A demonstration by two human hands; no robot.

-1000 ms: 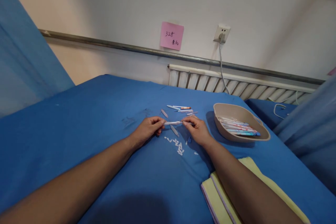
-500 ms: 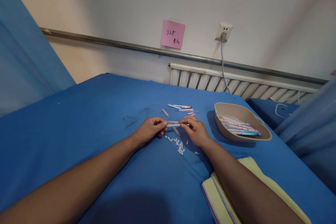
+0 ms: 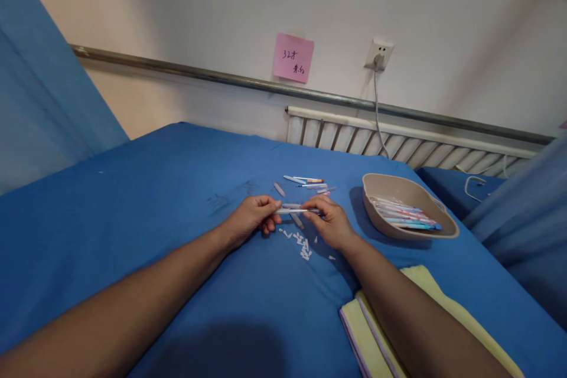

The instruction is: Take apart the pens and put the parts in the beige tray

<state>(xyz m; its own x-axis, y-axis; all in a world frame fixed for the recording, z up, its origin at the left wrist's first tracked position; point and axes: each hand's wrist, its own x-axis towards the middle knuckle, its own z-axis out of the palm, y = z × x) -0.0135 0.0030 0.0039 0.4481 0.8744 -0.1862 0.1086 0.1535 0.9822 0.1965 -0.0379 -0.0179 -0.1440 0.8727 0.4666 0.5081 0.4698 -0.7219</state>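
Between my two hands a slim whitish pen (image 3: 291,211) lies level, pinched at its left end by my left hand (image 3: 257,215) and at its right end by my right hand (image 3: 328,220). Both hands are closed, fingertips on the pen. Just behind it lies a pale pinkish pen barrel (image 3: 290,205), and another pale barrel (image 3: 296,221) rests on the cloth in front. Small white tips (image 3: 305,246) are scattered nearer to me. Farther back are a short pinkish barrel (image 3: 279,189) and several pen parts (image 3: 310,180), among them one with an orange end.
At the right stands a beige basket (image 3: 370,189) with several finished-looking pens (image 3: 405,215) inside. A folded yellow towel (image 3: 367,331) lies under my right forearm. Blue cloth (image 3: 177,189) covers the table. Behind are a radiator (image 3: 328,133), a metal rail (image 3: 212,78) and a plugged-in cable (image 3: 376,106).
My left hand has shifted slightly left along the pen, and more of its pale length shows between the hands. My right hand has hardly moved. The loose parts and basket stay put.
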